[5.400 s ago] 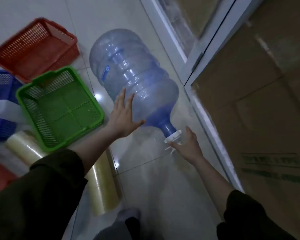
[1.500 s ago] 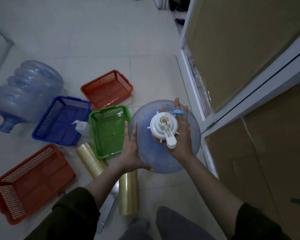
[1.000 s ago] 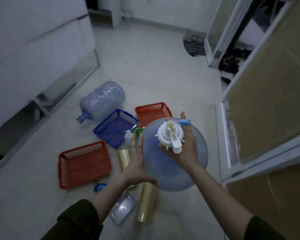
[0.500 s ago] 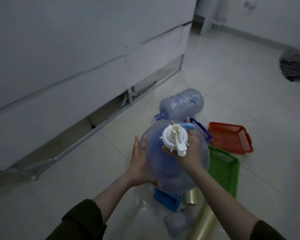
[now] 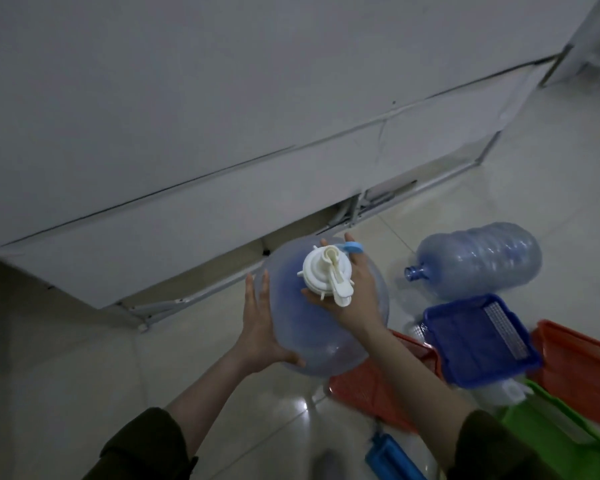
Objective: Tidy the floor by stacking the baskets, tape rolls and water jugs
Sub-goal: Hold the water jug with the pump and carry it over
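- Since half a second ago, the held water jug point(image 5: 312, 334) has been carried left, off the cluster of baskets and toward the floor point(image 5: 77, 375) edge under the white panel point(image 5: 187, 133).
- Small blue object point(image 5: 390, 457): lies on the floor nearest the person, between the forearms. Its type cannot be told.
- Green basket point(image 5: 555, 441): on the floor at the near right.
- First orange basket point(image 5: 368, 386): on the floor beneath the right forearm. Second orange basket point(image 5: 579, 365): farther right.
- Left grip point(image 5: 260, 327): bare hand spread wide, with palm and straight fingers pressed flat on the jug's left side.
- Right grip point(image 5: 357, 292): bare hand at the jug's top, under the white pump cap point(image 5: 326, 275), with fingers extended straight past it. Contact with the neck is hidden by the cap.
- Held water jug: upright between both grips, cap uppermost.
- Blue basket point(image 5: 478, 341): between the two orange baskets, beyond the green one.
- Second water jug point(image 5: 475, 258): on its side on the floor beyond the blue basket, with its uncapped neck pointing toward the held jug.
- White panel: bounds the far floor edge.
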